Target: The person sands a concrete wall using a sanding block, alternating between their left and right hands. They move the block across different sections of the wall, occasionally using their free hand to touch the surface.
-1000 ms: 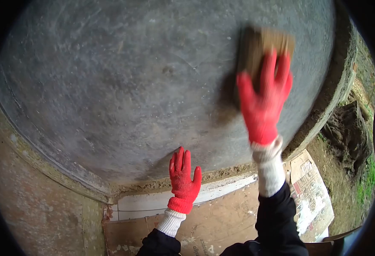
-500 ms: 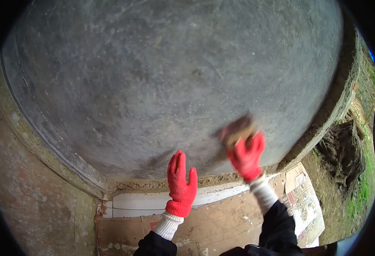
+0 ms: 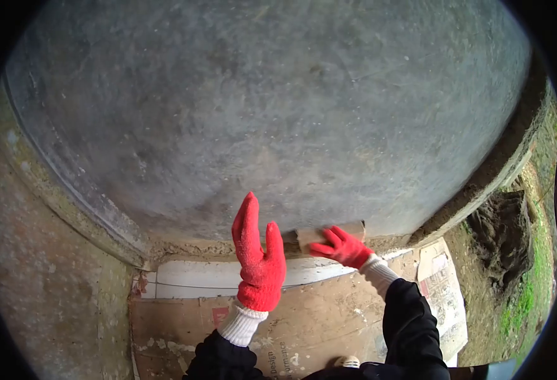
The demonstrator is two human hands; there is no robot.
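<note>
Both my hands wear red coated gloves with white knit cuffs. My right hand [image 3: 345, 248] lies low on the right, fingers spread over a brown rectangular block [image 3: 320, 237] gripped against the lower edge of a grey cement surface [image 3: 278, 120]. The glove covers part of the block, and its exact kind does not show. Left of it, my left hand [image 3: 256, 259] is raised with fingers stretched out and thumb apart, holding nothing. Its fingertips overlap the lower part of the grey surface in this view.
A rough ledge [image 3: 193, 248] runs along the bottom of the grey surface, above white tiles [image 3: 209, 278]. Flattened cardboard [image 3: 329, 316] covers the ground below. Raised borders frame both sides. A dark crumpled heap [image 3: 500, 231] lies on the soil at right, beside grass.
My right hand has brought the block down to the bottom edge of the grey surface and slightly left. My left hand has risen a little, and the view has shifted slightly.
</note>
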